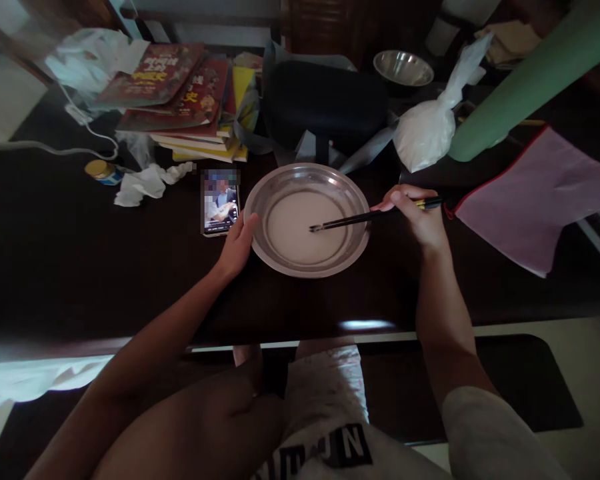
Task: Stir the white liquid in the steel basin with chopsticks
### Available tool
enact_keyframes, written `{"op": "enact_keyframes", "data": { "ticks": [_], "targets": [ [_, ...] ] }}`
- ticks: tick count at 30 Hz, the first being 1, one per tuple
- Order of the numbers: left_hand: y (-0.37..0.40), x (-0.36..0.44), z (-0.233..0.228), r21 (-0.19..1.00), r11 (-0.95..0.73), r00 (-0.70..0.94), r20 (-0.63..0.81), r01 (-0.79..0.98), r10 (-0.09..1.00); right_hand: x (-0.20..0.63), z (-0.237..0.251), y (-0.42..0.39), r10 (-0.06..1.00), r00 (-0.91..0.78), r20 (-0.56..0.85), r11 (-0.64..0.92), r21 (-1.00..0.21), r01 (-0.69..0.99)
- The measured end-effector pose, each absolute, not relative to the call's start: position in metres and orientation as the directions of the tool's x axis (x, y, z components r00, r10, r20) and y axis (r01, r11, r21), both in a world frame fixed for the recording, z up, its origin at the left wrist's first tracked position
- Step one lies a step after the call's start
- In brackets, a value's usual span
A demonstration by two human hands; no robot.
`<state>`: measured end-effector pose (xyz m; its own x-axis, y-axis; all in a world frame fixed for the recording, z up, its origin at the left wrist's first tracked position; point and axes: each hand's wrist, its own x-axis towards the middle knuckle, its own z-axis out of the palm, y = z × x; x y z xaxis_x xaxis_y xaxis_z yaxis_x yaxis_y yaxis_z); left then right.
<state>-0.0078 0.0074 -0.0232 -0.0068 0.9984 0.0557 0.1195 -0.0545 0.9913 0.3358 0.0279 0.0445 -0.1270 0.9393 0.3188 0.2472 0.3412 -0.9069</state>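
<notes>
- The metal bowl (307, 220) of pale liquid sits mid-frame on the dark desk (55, 267).
- My right hand (420, 217) has its grip closed on black chopsticks (365, 218), whose long axis runs left, tips in the liquid.
- My left hand (237, 247) rests loosely open against the bowl's left rim.
- A phone (220, 202) lies just left; books (180, 93) are stacked upper left.

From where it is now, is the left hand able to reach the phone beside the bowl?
Probably yes. The left hand rests on the bowl's rim, and the phone lies right next to it on the table with nothing between them.
</notes>
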Motion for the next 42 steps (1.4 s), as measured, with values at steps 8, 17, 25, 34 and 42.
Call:
{"op": "enact_keyframes", "data": {
  "ticks": [8, 17, 25, 34, 42],
  "targets": [
    [0.0086, -0.0093, -0.0256, 0.985, -0.077, 0.004, 0.078, 0.152, 0.997, 0.334, 0.0429, 0.028, 0.932, -0.184, 0.313, 0.353, -0.9, 0.255],
    [0.0077, -0.0084, -0.0232, 0.985, -0.095, 0.002, 0.095, 0.145, 0.995, 0.3342, 0.0423, 0.0285, 0.929, -0.226, 0.293, 0.346, -0.906, 0.245],
    [0.0077, -0.0078, -0.0203, 0.988, -0.057, -0.007, 0.058, 0.144, 0.998, 0.3342, 0.0432, 0.0277, 0.933, -0.212, 0.293, 0.337, -0.916, 0.219],
    [0.0066, -0.0077, -0.0199, 0.98, -0.068, -0.012, 0.071, 0.19, 0.997, 0.3375, 0.0413, 0.0302, 0.937, -0.168, 0.307, 0.34, -0.911, 0.234],
    [0.0066, -0.007, -0.0184, 0.977, -0.079, -0.007, 0.082, 0.2, 0.997, 0.3378, 0.0422, 0.03, 0.934, -0.115, 0.34, 0.358, -0.894, 0.268]
  ]
}}
